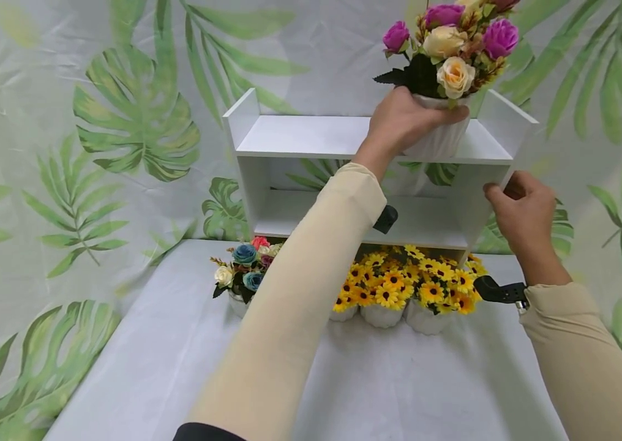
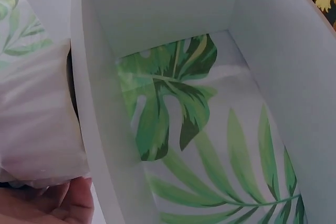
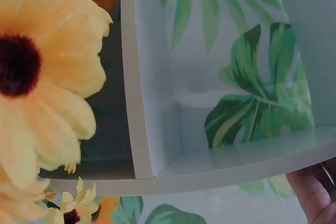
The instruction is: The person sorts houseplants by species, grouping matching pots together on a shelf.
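Observation:
My left hand [image 1: 403, 119] grips a white pot [image 1: 440, 142] of artificial roses [image 1: 449, 46] in purple, cream and peach, thumb across its front below the flowers. The pot overlaps the right part of the top board of a white shelf unit [image 1: 302, 136]. In the left wrist view, the pot [image 2: 37, 119] appears beside the board's edge, with fingers [image 2: 79, 200] at its base. My right hand [image 1: 528, 211] holds the unit's right side panel, fingers curled and thumb at the front edge. In the right wrist view, part of that hand [image 3: 312, 192] shows just outside the panel.
Several pots of yellow daisy-like flowers [image 1: 388, 288] stand on the white-covered table [image 1: 399, 380] before the unit's lower right part. A pot of blue, red and cream flowers [image 1: 245, 269] stands left, partly behind my left sleeve. A leaf-printed cloth [image 1: 140, 116] hangs behind.

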### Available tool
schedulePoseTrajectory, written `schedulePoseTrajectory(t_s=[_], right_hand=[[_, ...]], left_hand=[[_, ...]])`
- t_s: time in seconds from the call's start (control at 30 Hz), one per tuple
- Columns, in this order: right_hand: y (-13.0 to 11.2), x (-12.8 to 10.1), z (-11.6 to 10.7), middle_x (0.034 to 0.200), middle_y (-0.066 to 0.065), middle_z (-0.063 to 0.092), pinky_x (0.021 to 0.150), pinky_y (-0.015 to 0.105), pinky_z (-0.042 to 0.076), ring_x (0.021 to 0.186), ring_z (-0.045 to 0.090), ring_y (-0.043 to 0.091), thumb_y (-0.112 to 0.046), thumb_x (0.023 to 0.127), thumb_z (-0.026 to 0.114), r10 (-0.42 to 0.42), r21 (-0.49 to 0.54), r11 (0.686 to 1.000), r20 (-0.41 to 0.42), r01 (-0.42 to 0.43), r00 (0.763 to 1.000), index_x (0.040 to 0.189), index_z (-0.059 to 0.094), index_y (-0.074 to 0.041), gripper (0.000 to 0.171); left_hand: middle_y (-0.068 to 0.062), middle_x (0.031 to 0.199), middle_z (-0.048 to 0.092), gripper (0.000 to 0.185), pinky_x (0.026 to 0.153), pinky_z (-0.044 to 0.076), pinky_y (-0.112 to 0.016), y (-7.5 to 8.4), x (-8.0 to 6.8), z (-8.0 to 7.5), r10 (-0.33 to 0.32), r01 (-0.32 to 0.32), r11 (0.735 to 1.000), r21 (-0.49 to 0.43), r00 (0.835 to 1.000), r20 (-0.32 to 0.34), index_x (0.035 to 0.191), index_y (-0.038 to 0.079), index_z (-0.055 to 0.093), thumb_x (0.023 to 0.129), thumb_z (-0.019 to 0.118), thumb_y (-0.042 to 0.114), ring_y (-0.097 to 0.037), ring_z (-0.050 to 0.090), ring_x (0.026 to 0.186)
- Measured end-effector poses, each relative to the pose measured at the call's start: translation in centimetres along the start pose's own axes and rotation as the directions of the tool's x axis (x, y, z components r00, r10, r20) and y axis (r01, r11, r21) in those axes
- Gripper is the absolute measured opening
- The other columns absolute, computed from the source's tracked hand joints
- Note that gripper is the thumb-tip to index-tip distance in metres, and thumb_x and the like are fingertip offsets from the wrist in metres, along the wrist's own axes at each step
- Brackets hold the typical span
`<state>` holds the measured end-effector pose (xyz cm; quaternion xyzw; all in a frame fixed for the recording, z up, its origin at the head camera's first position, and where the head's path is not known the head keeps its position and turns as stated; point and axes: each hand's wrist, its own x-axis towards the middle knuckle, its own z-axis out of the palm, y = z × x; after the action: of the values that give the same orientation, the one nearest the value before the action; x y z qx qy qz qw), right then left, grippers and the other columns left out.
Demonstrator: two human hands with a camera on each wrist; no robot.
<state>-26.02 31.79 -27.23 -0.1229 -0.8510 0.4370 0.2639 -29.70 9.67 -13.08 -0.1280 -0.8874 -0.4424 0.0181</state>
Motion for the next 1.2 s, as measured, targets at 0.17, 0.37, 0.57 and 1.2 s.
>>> schedulePoseTrajectory(t_s=[0.17, 0.37, 0.57, 1.2], right_hand=[[0.0, 0.0, 0.0, 0.139, 0.004, 0.062, 0.105, 0.039, 0.051, 0.109, 0.06, 0.003, -0.039, 0.095, 0.056, -0.003, -0.005, 1.0, 0.002, 0.003, 1.0, 0.139, 0.058, -0.022, 0.047], [0.0, 0.0, 0.0, 0.138, 0.002, 0.063, 0.105, 0.039, 0.051, 0.108, 0.061, 0.002, -0.039, 0.095, 0.057, 0.001, -0.004, 1.0, -0.01, -0.001, 1.0, 0.138, 0.06, -0.021, 0.047], [-0.1, 0.2, 0.0, 0.14, 0.005, 0.062, 0.106, 0.038, 0.051, 0.108, 0.06, 0.001, -0.038, 0.095, 0.056, 0.022, -0.015, 1.0, -0.017, -0.022, 1.0, 0.139, 0.058, -0.02, 0.048], [-0.2, 0.1, 0.2, 0.138, 0.003, 0.063, 0.103, 0.035, 0.052, 0.106, 0.06, 0.0, -0.039, 0.095, 0.057, 0.008, -0.005, 1.0, -0.019, -0.009, 1.0, 0.137, 0.06, -0.02, 0.046]], left_hand=[[0.011, 0.135, 0.056, 0.076, 0.09, 0.05, -0.015, -0.2, 0.2, 0.9, 0.049, -0.051, 0.996, -0.073, 0.998, -0.03, 0.143, 0.021, 0.044, 0.081, 0.077, 0.052, -0.002, 0.057, 0.116], [0.009, 0.144, 0.049, 0.085, 0.101, 0.046, -0.015, -0.4, 0.4, 2.3, 0.058, -0.068, 0.99, -0.126, 0.995, -0.086, 0.15, 0.02, 0.035, 0.083, 0.076, 0.051, -0.003, 0.052, 0.128], [0.012, 0.15, 0.044, 0.084, 0.108, 0.042, -0.016, -0.6, 0.8, 2.5, 0.07, -0.079, 0.985, -0.155, 0.996, -0.06, 0.153, 0.022, 0.03, 0.086, 0.072, 0.051, -0.002, 0.047, 0.135], [0.013, 0.162, 0.025, 0.091, 0.113, 0.04, -0.023, -1.4, 0.7, 1.2, 0.009, -0.002, 0.993, -0.119, 0.998, 0.055, 0.16, 0.028, 0.005, 0.091, 0.05, 0.067, -0.005, 0.034, 0.147]])
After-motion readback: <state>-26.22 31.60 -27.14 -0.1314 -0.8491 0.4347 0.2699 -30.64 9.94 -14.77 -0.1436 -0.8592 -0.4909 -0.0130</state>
